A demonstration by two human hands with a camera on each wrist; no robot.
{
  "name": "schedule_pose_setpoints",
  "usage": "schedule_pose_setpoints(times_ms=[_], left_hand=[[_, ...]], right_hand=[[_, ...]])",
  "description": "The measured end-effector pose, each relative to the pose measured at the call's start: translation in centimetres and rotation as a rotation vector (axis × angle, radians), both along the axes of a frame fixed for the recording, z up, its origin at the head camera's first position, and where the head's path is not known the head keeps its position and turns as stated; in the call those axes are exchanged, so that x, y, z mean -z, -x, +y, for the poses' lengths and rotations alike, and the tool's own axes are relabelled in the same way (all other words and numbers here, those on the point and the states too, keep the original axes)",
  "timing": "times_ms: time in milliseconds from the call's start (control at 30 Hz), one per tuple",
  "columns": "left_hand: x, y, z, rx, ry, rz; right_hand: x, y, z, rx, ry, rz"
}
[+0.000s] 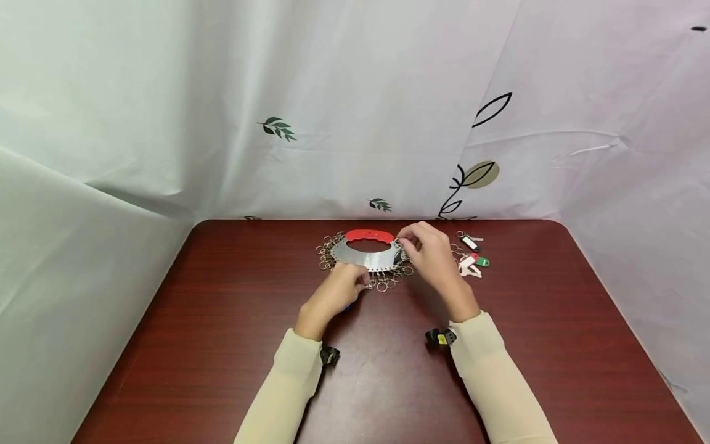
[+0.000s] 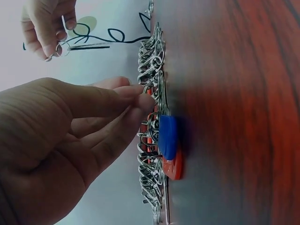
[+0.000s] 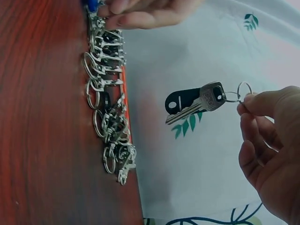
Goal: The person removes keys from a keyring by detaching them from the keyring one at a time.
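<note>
Aloft, a key (image 3: 210, 97), maroon table (image 1: 222, 345), leaf-printed cloth (image 1: 360, 92)

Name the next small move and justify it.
I'd probably lower the right hand toward the metal clips near the left hand: it pinches a ring with a key and black tag dangling in the air, apart from the rack, while the left fingers are at the clips.

the left hand's grip (image 2: 61, 150) pinches at a row of metal clips and rings (image 2: 157, 61), thumb and fingertips together. beside it, a blue tag (image 2: 167, 137) overlaps a red tag (image 2: 174, 165) near the tabletop (image 2: 243, 112). farther off, the right hand's grip (image 2: 46, 23) holds a ring with a key (image 2: 89, 46), before a pale cloth (image 2: 105, 199).
</note>
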State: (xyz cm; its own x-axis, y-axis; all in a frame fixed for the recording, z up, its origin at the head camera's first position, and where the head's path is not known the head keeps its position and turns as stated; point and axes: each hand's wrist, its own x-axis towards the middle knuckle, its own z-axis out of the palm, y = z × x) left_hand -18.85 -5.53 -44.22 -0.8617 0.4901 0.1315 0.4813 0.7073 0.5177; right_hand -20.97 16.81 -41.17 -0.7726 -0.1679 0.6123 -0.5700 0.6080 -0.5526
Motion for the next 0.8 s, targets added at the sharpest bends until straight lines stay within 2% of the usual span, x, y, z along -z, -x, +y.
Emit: schedule_pose_setpoints(times_ms=[300,467,600,800], left_hand=[[-0.2,0.0,0.1,0.025,-0.002,-0.046],[-0.9,-0.3,-0.1,0.001,-0.02,-0.068],[-1.5,-0.7,-0.7,-0.038,-0.023,-0.051],[-2.1,-1.1,-1.9,-0.089,-0.01,0.024]], right_hand=[[-1.1,-0.2,1.7,0.017,-0.057,-0.002],[-1.9,-0.4,3.0,0.032,-0.07,0.021],[-2.2,-0.6,4.3,0.038,-0.103,0.016],[-2.4,-0.7,6.8,0.015,-0.198,0.012]])
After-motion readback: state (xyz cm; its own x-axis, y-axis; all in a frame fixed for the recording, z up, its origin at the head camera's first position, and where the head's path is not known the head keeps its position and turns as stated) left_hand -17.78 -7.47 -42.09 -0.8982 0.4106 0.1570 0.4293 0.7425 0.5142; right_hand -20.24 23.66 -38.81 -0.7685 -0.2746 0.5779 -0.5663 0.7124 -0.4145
